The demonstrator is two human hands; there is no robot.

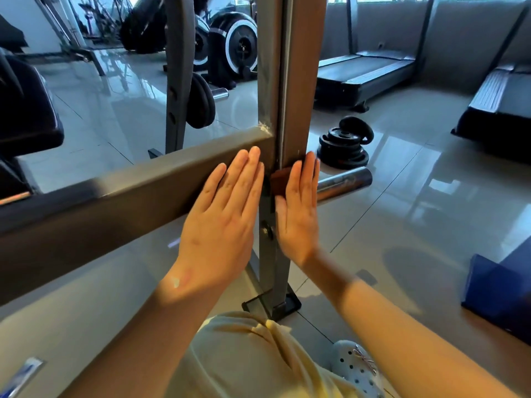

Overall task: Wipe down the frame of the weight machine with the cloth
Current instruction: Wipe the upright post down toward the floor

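Note:
The grey weight machine frame fills the middle: an upright post (pixel 298 81) and a horizontal crossbar (pixel 129 193) that meets it from the left. My left hand (pixel 224 208) lies flat with straight fingers on the crossbar, right beside the joint. My right hand (pixel 298 208) presses flat against the post's right face. A brown cloth (pixel 280 182) is pinned under its fingers, and only a small corner of the cloth shows. The post's foot plate (pixel 273 305) stands on the tiled floor.
A stack of black weight plates (pixel 343 147) and a chrome bar end (pixel 344 182) lie right of the post. Treadmills (pixel 365 73) stand at the back right, exercise bikes (pixel 232 44) behind. A black padded bench (pixel 26 116) sits left, a blue object (pixel 500 294) at right.

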